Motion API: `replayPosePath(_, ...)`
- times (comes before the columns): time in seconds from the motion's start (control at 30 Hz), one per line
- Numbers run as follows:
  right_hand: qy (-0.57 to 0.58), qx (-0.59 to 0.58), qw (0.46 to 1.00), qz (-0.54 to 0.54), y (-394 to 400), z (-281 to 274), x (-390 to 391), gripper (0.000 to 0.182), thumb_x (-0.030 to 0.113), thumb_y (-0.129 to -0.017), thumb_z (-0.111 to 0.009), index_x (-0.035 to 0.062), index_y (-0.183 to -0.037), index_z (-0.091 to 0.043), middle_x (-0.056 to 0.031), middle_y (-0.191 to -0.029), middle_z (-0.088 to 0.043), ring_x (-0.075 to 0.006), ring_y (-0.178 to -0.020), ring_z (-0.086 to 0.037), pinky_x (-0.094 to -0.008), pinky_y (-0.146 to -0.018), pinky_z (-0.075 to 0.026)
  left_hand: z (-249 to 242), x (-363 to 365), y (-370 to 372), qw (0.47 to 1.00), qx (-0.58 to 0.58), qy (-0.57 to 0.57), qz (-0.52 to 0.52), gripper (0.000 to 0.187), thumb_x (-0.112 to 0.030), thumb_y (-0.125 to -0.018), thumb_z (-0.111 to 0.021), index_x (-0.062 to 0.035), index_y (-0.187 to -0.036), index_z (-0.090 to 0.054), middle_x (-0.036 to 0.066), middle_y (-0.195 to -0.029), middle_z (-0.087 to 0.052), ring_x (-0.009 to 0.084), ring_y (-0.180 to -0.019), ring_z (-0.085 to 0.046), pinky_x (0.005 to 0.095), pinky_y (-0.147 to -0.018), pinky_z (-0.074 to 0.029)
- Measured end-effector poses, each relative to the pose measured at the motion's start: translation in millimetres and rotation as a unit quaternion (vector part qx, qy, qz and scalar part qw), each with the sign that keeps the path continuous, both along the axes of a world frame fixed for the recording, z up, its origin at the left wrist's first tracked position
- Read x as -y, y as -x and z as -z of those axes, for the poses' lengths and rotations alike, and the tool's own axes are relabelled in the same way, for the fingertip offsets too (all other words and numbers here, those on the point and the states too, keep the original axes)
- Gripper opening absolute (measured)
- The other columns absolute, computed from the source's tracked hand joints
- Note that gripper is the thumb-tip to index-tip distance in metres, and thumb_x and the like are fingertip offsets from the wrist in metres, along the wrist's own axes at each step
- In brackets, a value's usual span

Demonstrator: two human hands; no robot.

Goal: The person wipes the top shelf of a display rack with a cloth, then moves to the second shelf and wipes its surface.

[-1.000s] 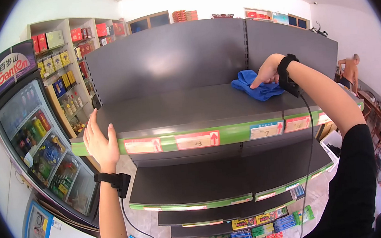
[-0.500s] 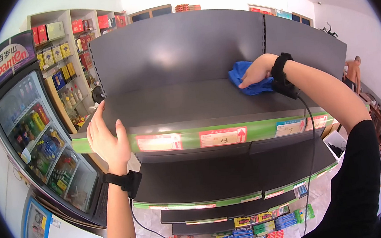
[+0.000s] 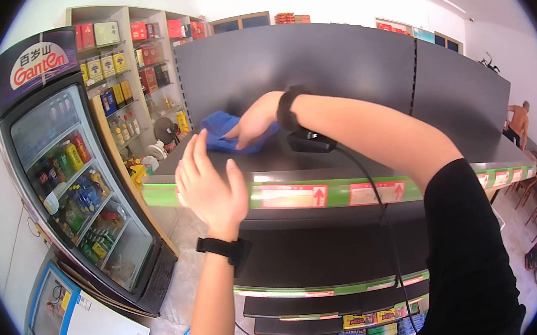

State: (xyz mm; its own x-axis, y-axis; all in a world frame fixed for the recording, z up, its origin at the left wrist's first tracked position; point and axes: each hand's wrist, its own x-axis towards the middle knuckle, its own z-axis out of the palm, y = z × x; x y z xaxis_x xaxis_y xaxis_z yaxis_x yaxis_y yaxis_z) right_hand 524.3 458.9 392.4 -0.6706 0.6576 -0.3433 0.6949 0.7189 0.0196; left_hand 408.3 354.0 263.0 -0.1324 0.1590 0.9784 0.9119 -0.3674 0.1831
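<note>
right hand [image 3: 253,125] pressing blue cloth [image 3: 221,128], top shelf [image 3: 293,159]

Drinks cooler [image 3: 71,178], header panel [image 3: 36,63]: "百岁山" above "Ganten", white on a red oval. Top shelf [image 3: 344,161], green front-edge strip: red-and-white price labels [image 3: 293,196] bearing white upward arrows; their small print is unreadable.

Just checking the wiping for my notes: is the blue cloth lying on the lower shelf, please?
No, the blue cloth lies on the top shelf, pressed under the right hand.
</note>
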Motion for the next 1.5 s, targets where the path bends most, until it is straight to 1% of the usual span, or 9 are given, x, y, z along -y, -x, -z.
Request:
replayPosePath(0.27,0.078,-0.096,0.978,-0.167,73.0,18.8,-22.0,0.056,0.041,-0.089,-0.054,0.0049,-0.132,-0.052,-0.0173,-0.138,-0.048,-0.0280,-0.127,-0.045,-0.0378,-0.104,-0.034,1.3,-3.1,0.5,1.000,0.013,0.005,0.006,0.059,-0.034,-0.087,-0.048,-0.0049,-0.138,-0.040,0.018,-0.137,-0.044,0.0352,-0.124,-0.043,0.0447,-0.105,-0.029)
replayPosePath(0.47,-0.005,-0.042,0.995,-0.095,28.4,1.5,42.9,0.066,0.034,-0.085,-0.058,0.0178,-0.145,-0.035,-0.0164,-0.134,-0.052,-0.0298,-0.120,-0.051,-0.0388,-0.101,-0.038,0.2,0.0,0.8,1.000,-0.001,0.012,-0.007,0.060,-0.030,-0.085,-0.052,-0.0054,-0.138,-0.040,0.018,-0.136,-0.045,0.0353,-0.125,-0.043,0.0448,-0.105,-0.029)
replayPosePath(0.6,-0.005,-0.010,0.997,-0.077,-18.8,-6.6,46.5,0.073,0.033,-0.079,-0.064,0.0184,-0.145,-0.036,-0.0158,-0.143,-0.044,-0.0303,-0.128,-0.044,-0.0398,-0.104,-0.035,9.2,0.8,15.7,0.999,-0.044,0.021,0.010,0.063,-0.022,-0.078,-0.056,-0.0059,-0.137,-0.041,0.019,-0.138,-0.042,0.0370,-0.127,-0.040,0.0459,-0.106,-0.029)
replayPosePath(0.67,-0.001,-0.048,0.990,-0.136,-59.4,1.3,29.3,0.069,0.024,-0.080,-0.063,0.0153,-0.144,-0.037,-0.0154,-0.135,-0.052,-0.0256,-0.115,-0.053,-0.0331,-0.098,-0.039,8.2,2.7,18.9,0.998,-0.059,0.030,0.013,0.064,-0.016,-0.074,-0.058,-0.0072,-0.136,-0.043,0.020,-0.139,-0.040,0.0376,-0.127,-0.039,0.0463,-0.106,-0.029)
replayPosePath(0.9,0.157,-0.086,0.970,0.162,-191.4,-18.3,96.9,0.060,0.011,-0.082,-0.061,0.0178,-0.139,-0.046,-0.0124,-0.151,-0.032,-0.0211,-0.131,-0.038,-0.0305,-0.099,-0.038,6.5,6.7,18.5,0.996,-0.070,0.053,0.010,0.063,-0.004,-0.069,-0.056,-0.0097,-0.131,-0.048,0.019,-0.139,-0.040,0.0366,-0.128,-0.039,0.0460,-0.107,-0.029)
replayPosePath(1.03,0.134,-0.063,0.950,0.276,-264.6,-23.4,119.0,0.059,0.013,-0.082,-0.061,0.0163,-0.139,-0.047,0.0001,-0.128,-0.055,-0.0106,-0.105,-0.047,-0.0243,-0.089,-0.041,7.6,7.0,17.0,0.997,-0.065,0.049,0.007,0.061,-0.002,-0.069,-0.055,-0.0098,-0.129,-0.050,0.018,-0.139,-0.041,0.0361,-0.128,-0.039,0.0457,-0.107,-0.029)
replayPosePath(1.1,0.181,-0.049,0.933,0.307,-317.3,-17.2,104.3,0.063,0.019,-0.084,-0.062,0.0272,-0.143,-0.041,-0.0021,-0.140,-0.046,-0.0183,-0.123,-0.045,-0.0384,-0.098,-0.041,8.6,4.6,17.7,0.997,-0.063,0.043,0.006,0.059,-0.004,-0.070,-0.052,-0.0096,-0.129,-0.050,0.017,-0.139,-0.042,0.0355,-0.127,-0.040,0.0454,-0.107,-0.029)
replayPosePath(1.17,0.105,-0.009,0.915,0.389,-320.3,-24.3,132.5,0.064,0.020,-0.084,-0.062,0.0267,-0.144,-0.039,-0.0011,-0.137,-0.049,-0.0171,-0.121,-0.047,-0.0376,-0.098,-0.042,9.9,2.3,18.8,0.997,-0.069,0.033,0.003,0.058,-0.008,-0.071,-0.048,-0.0087,-0.129,-0.051,0.016,-0.139,-0.042,0.0355,-0.125,-0.041,0.0449,-0.106,-0.029)
replayPosePath(1.5,-0.004,-0.017,0.931,0.365,-329.6,0.9,93.9,0.063,0.014,-0.084,-0.057,0.0250,-0.144,-0.038,-0.0117,-0.140,-0.047,-0.0255,-0.126,-0.047,-0.0344,-0.104,-0.035,9.1,5.8,16.1,0.996,-0.070,0.057,-0.004,0.051,-0.003,-0.070,-0.054,-0.0107,-0.120,-0.057,0.015,-0.135,-0.045,0.0357,-0.123,-0.042,0.0458,-0.106,-0.031)
